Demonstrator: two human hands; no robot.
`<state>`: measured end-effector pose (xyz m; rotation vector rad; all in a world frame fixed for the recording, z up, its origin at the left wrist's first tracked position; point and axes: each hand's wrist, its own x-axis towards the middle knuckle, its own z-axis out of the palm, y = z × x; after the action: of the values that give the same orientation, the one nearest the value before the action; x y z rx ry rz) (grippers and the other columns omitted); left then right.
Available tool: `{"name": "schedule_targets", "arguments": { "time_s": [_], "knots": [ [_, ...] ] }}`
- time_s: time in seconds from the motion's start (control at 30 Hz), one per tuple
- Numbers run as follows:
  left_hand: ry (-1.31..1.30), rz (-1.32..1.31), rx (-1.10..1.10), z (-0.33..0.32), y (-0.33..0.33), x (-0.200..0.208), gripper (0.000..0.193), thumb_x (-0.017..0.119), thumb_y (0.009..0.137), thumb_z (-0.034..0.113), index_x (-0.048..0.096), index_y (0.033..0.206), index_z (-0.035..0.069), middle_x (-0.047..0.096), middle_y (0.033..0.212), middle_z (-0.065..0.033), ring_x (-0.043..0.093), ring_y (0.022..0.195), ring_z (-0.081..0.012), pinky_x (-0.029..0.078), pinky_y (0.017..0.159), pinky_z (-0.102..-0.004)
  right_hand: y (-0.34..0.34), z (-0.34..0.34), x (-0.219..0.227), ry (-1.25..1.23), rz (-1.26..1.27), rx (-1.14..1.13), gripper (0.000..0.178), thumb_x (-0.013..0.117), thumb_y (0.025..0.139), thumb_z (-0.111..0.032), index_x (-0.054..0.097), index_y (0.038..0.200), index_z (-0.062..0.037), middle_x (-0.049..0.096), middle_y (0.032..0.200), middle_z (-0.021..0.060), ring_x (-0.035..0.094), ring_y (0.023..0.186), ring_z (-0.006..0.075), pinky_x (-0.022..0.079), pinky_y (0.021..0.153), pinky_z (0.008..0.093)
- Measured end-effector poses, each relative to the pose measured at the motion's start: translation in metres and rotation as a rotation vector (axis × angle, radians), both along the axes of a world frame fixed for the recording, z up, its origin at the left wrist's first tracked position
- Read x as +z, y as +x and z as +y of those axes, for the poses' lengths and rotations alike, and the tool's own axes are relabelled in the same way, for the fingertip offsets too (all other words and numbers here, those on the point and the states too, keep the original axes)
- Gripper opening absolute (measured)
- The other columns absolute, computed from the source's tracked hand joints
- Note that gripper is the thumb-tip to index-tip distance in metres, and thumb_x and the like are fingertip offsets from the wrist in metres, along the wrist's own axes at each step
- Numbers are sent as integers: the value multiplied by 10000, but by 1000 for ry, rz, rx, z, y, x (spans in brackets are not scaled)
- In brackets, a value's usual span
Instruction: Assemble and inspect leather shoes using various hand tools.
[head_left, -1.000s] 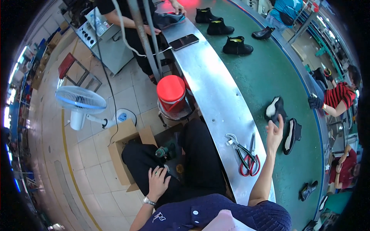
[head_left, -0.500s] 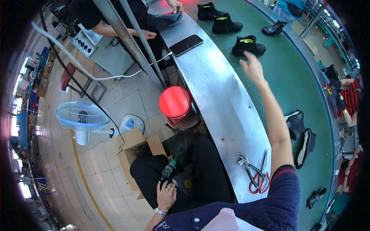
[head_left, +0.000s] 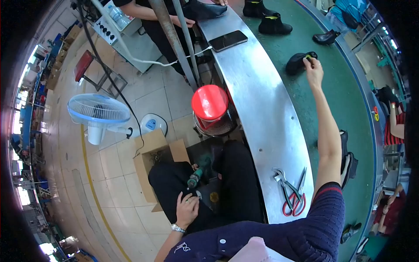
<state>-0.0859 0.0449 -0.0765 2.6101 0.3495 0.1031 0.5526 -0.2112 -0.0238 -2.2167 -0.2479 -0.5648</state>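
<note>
Out over the green surface, my right hand (head_left: 313, 73) pinches the collar of a black ankle boot (head_left: 294, 65). The boot is turned with its toe to the left, and a yellow-green lining shows at its opening. My left hand (head_left: 187, 210) lies on my thigh with its fingers loosely stretched, holding nothing. Just beyond those fingers is a green power drill (head_left: 195, 179), between my legs. Pincers (head_left: 281, 178) and red-handled scissors (head_left: 296, 201) lie on the metal ledge (head_left: 262, 109), left of my right arm.
More black boots stand on the green belt (head_left: 345, 96), including one boot (head_left: 275, 25) farther off and a shoe pair (head_left: 348, 161) partly behind my forearm. A phone (head_left: 228, 40) with a cable, a red-lidded bin (head_left: 210, 102), a fan (head_left: 98, 109) and a co-worker's hand (head_left: 183, 21) are nearby.
My right hand has moved from reaching above the boot to gripping its collar, and the boot has turned. My left hand stays on my thigh. The whole view has shifted slightly.
</note>
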Motion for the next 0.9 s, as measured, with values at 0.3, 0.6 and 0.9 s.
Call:
{"name": "schedule_targets", "arguments": {
  "time_s": [0.3,0.6,0.9],
  "knots": [
    [-276,-371,-51,-2,64,85,342,707,805,60,659,1141,12,685,1073,-148,656,970,-307,505,893,-371,-249,18,179,324,271,445,217,682,902,-277,648,812,-83,471,664,-102,376,583,-12,253,511,190],
    [-1195,-178,-455,-30,84,111,1167,821,651,73,71,1545,50,195,1587,-129,233,1442,-197,209,1165,-338,-414,71,151,563,798,801,177,685,906,-197,655,811,-51,451,595,-107,362,525,-11,239,482,196],
    [-1263,-269,-108,-21,-26,67,1244,863,616,77,37,1546,65,119,1608,-112,190,1462,-224,178,1178,-360,-438,13,57,-340,328,521,424,647,910,-220,570,1245,28,625,1106,203,663,869,290,524,802,383]
  ]
}}
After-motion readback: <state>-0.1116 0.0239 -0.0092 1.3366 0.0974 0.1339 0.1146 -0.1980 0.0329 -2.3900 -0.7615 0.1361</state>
